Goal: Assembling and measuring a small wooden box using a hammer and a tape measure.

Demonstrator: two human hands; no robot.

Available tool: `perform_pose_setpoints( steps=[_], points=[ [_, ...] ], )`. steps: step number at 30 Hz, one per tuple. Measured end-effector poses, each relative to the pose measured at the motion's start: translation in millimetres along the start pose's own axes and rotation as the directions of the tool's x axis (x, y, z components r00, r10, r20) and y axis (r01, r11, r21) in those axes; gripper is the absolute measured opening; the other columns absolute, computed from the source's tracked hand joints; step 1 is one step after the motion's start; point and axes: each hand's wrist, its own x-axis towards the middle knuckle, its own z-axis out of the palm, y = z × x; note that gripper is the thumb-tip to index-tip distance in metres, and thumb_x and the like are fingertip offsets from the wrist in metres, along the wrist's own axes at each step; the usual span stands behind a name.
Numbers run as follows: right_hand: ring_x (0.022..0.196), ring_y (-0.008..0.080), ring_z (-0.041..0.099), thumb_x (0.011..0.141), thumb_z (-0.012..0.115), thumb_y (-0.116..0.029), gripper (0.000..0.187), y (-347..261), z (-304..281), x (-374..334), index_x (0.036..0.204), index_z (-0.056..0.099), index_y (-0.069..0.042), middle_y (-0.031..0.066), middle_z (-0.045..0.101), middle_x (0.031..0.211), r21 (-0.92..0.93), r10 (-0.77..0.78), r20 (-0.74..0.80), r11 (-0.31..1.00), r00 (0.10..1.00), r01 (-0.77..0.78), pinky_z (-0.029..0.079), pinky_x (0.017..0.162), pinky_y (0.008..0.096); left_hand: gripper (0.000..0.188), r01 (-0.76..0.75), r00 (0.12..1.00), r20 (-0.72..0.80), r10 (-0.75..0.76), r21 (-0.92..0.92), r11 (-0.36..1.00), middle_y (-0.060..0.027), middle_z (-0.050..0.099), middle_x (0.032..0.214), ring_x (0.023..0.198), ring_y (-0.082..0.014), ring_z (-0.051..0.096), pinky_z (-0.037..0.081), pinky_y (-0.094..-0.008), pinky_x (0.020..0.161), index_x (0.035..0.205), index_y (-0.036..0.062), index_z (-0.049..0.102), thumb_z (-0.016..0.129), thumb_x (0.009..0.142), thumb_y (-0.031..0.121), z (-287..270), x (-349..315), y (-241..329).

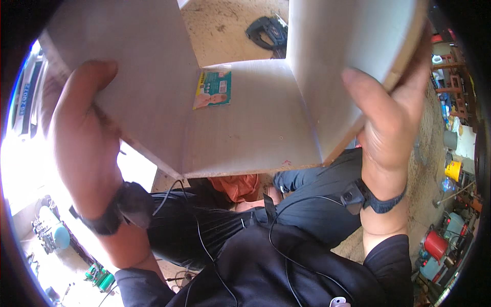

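Note:
A pale wooden box frame [250, 138] is held up in front of me, its flat panels joined at angles like an open trough. My left hand [82, 117] is closed round the outer edge of the left panel, thumb on the inner face. On the right panel's edge my right hand [381, 105] has a matching hold, with its thumb inside and its fingers mostly hidden behind the wood. A small teal and yellow printed packet or label [213, 89] lies against the middle panel.
A dark handheld power tool [268, 35] sits on the dusty floor [220, 25] beyond the frame. Between my legs is an orange-red cloth or bag [236, 188]. Tools and containers line the right side, among them a yellow tub [452, 170] and a red-and-grey machine [437, 245]. Black cables [197, 220] hang across my lap.

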Motion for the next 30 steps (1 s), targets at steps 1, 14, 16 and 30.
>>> perform_pose_setpoints(
  steps=[1, 14, 16, 30],
  points=[
    [0.132, 0.0270, 0.054, 0.071, 0.069, 0.007, 0.094, -11, 1, -5, 0.157, 0.030, -0.001, 0.0164, 0.055, 0.139, 0.037, -0.018, -0.101, 0.999, 0.995, 0.022, 0.043, 0.112, 0.0397, 0.030, 0.117, 0.993, -0.033, -0.116, 0.034, 0.993, -0.0103, 0.067, 0.103, 0.086, -0.0244, 0.066, 0.052, -0.0299, 0.073, 0.111, 0.0039, 0.071, 0.070, 0.082, 0.000, -18, -9, 7],
    [0.115, 0.0283, 0.066, 0.070, 0.068, 0.008, 0.101, -26, -13, -15, 0.160, 0.024, -0.002, 0.0180, 0.064, 0.129, 0.231, -0.110, -0.193, 0.961, 0.975, 0.154, 0.053, 0.100, 0.0387, 0.064, 0.382, 0.656, -0.349, -0.669, -0.611, 0.693, -0.0159, 0.067, 0.111, 0.106, -0.0245, 0.066, 0.053, -0.0388, 0.090, 0.133, -0.0043, 0.055, 0.079, 0.083, 0.027, -63, -50, 51],
    [0.112, 0.0285, 0.068, 0.069, 0.068, 0.008, 0.102, -26, -21, -15, 0.160, 0.023, -0.002, 0.0183, 0.066, 0.128, 0.255, -0.104, -0.208, 0.954, 0.972, 0.157, 0.054, 0.099, 0.0386, 0.060, 0.303, 0.719, -0.211, -0.662, -0.762, 0.572, -0.0149, 0.067, 0.111, 0.106, -0.0244, 0.065, 0.052, -0.0392, 0.091, 0.132, -0.0029, 0.055, 0.076, 0.085, 0.027, -60, -70, 33],
    [0.100, 0.0199, 0.072, 0.076, 0.068, 0.006, 0.110, -47, -8, -24, 0.164, 0.002, -0.006, 0.0217, 0.073, 0.113, 0.164, -0.080, -0.023, 0.983, 0.997, 0.083, 0.055, 0.089, 0.0320, 0.029, 0.301, 0.952, 0.254, 0.171, -0.672, -0.677, -0.0077, 0.065, 0.108, 0.107, -0.0241, 0.062, 0.048, -0.0420, 0.099, 0.125, 0.0073, 0.056, 0.058, 0.101, 0.024, 125, -12, -125]
  ],
)
